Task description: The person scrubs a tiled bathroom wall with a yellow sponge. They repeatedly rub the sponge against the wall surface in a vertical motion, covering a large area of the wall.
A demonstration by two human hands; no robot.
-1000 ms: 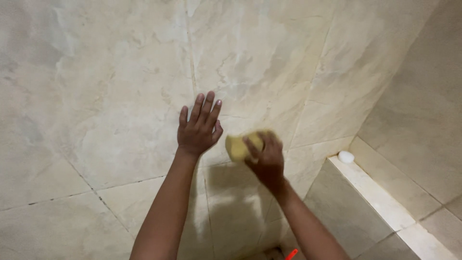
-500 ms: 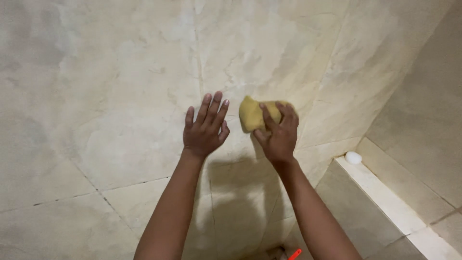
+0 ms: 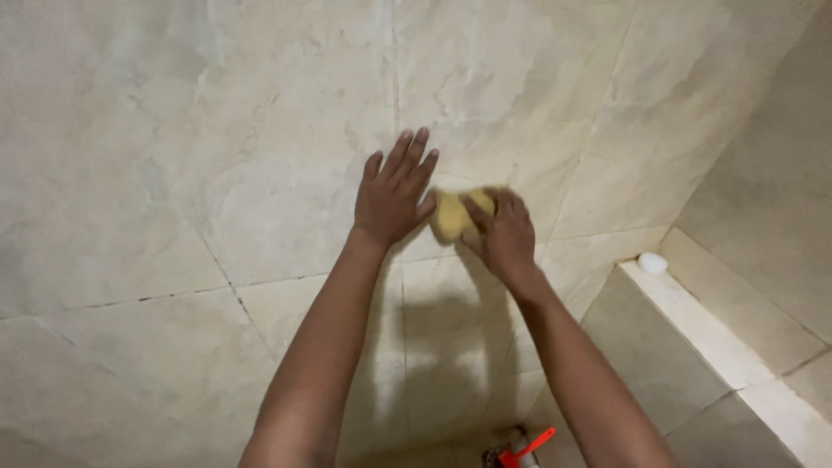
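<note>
Your right hand is clamped on a yellow sponge, a soft, rounded lump, a little blurred, pressed against the tiled wall. The sponge sits between your two hands, touching the right fingers and just beside the left thumb. The wall is glossy, cream, marble-veined tile cut by thin dark grout lines. Your left hand lies flat on the wall left of the sponge, fingers together and pointing up, holding nothing. Both forearms reach up from the lower edge, the right wrist bent inward. Right of the sponge and lower runs a pale tiled ledge carrying a small white oval object. Below the sponge, at the frame's bottom, a red-handled tool shows in part.
</note>
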